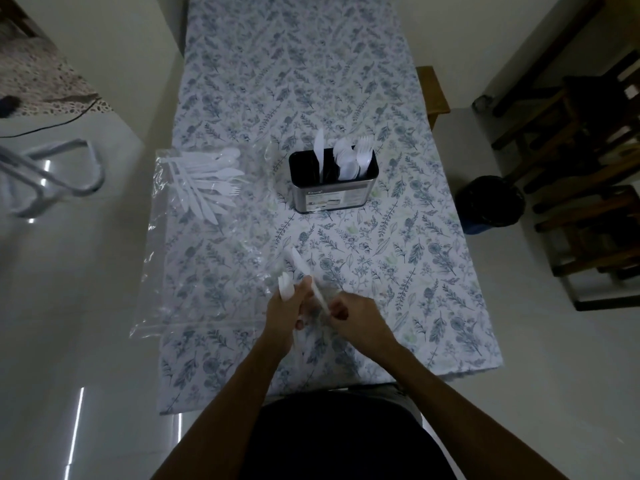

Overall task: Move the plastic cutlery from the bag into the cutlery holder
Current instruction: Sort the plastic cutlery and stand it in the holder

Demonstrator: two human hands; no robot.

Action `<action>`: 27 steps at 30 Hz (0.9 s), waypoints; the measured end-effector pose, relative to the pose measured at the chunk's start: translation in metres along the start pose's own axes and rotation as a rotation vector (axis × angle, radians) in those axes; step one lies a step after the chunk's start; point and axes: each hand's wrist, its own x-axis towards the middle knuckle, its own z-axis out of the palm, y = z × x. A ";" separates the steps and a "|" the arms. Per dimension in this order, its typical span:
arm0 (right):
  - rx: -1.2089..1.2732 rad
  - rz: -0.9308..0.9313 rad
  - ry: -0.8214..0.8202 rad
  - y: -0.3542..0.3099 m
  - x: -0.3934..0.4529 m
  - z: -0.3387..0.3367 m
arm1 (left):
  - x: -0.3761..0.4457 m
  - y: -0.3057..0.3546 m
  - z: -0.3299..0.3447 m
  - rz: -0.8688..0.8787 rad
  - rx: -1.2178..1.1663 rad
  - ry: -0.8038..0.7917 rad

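**Cutlery Transfer: Hands Holding White Plastic Pieces at Lower Centre**

1. Left of frame: a metal tube frame (59,174) stands on the glossy floor beside the table.

2. Centre-left: a clear plastic bag (207,237) lies flat on the floral tablecloth (398,271), its left edge hanging past the table edge. A loose pile of white plastic cutlery (207,185) rests inside the bag's upper portion; knives and at least one fork are distinguishable there.

3. Lower centre: the left hand (287,313) is closed around several white plastic pieces (285,289), whose tips project above the fist. The exact types of these pieces cannot be determined.

4. Immediately right of it: the right hand (353,317) pinches the lower end of a white plastic knife (308,275) between thumb and fingers. The knife slants up and to the left, crossing over the left hand. The two hands are close together above the bag's lower right corner.

5. Centre, above the hands: the cutlery holder (334,188), a dark rectangular container with a printed label on its front, stands upright on the tablecloth, well apart from the hands. Its left compartment holds one upright knife (320,150); the middle compartment holds spoons (344,157); the right compartment holds forks (363,150).

6. Right of frame: a dark bin (491,202) stands on the floor near dark wooden furniture (588,168).
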 end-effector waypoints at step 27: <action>1.657 0.723 0.077 -0.058 0.010 -0.003 | -0.029 0.072 0.060 0.191 -0.422 0.104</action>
